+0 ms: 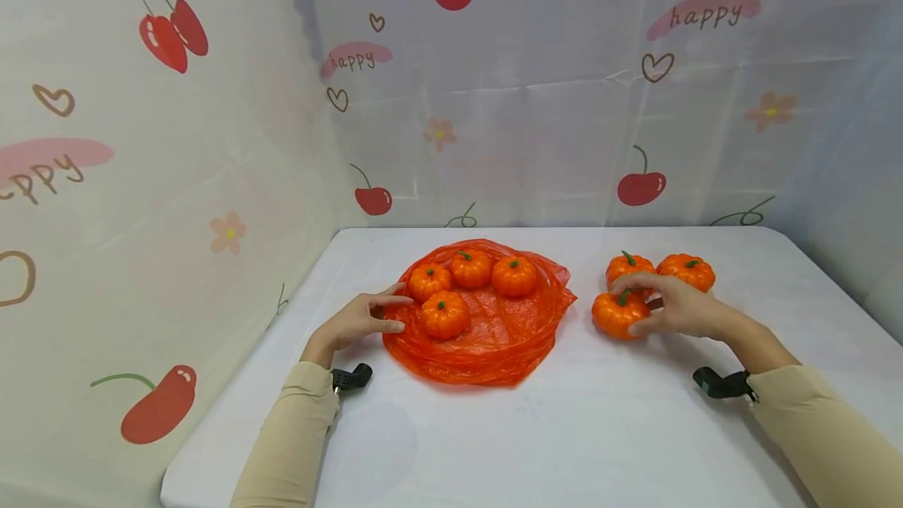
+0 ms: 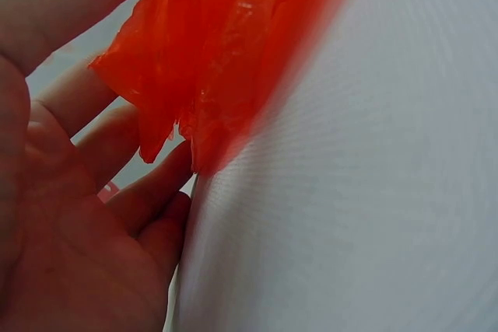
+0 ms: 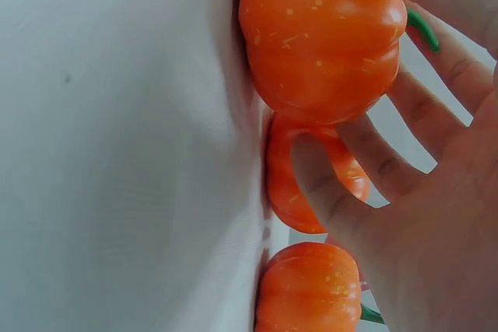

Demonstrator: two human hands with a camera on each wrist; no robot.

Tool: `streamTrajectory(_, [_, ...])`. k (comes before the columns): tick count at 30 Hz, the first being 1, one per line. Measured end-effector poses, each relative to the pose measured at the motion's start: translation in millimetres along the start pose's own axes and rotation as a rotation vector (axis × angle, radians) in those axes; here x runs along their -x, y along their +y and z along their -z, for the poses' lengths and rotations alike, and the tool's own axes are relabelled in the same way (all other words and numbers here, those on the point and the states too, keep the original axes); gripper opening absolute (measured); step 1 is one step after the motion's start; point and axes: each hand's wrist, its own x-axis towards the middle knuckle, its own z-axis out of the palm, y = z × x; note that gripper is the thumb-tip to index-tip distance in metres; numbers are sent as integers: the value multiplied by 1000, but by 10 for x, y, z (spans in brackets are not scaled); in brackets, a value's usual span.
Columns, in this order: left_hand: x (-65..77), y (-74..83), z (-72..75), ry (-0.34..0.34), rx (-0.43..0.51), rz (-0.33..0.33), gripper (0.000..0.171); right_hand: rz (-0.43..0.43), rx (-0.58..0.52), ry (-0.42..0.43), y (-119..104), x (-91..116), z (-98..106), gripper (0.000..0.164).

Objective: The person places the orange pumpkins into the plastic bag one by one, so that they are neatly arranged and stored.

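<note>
In the head view my left hand (image 1: 358, 318) touches the left rim of a thin red plastic bag (image 1: 494, 363), with thumb and fingers apart. The left wrist view shows the bag's crumpled edge (image 2: 226, 60) against those fingers. Several small orange pumpkins (image 1: 446, 315) with green stems sit in the spread bag. At the right, my right hand (image 1: 680, 306) holds the front pumpkin (image 1: 612, 317) between thumb and fingers. In the right wrist view this pumpkin (image 3: 319, 36) rests close to the table, and its far side is hidden.
Two more pumpkins, one behind the held one (image 1: 628, 263) and one to its right (image 1: 687, 271), stand on the white table (image 1: 494, 445). A curtain (image 1: 536, 116) printed with cherries hangs behind and beside the table. Black wrist cameras sit on both arms.
</note>
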Motion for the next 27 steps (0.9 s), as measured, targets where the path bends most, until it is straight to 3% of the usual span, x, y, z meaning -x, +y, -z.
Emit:
streamTrajectory(11, [-6,1,3,-3,-6,-1,53,3,-70,-63,32,-7,-44,45])
streamTrajectory(27, [-9,-4,0,-1,-4,-5,53,20,-94,-37,-52,-3,22,45])
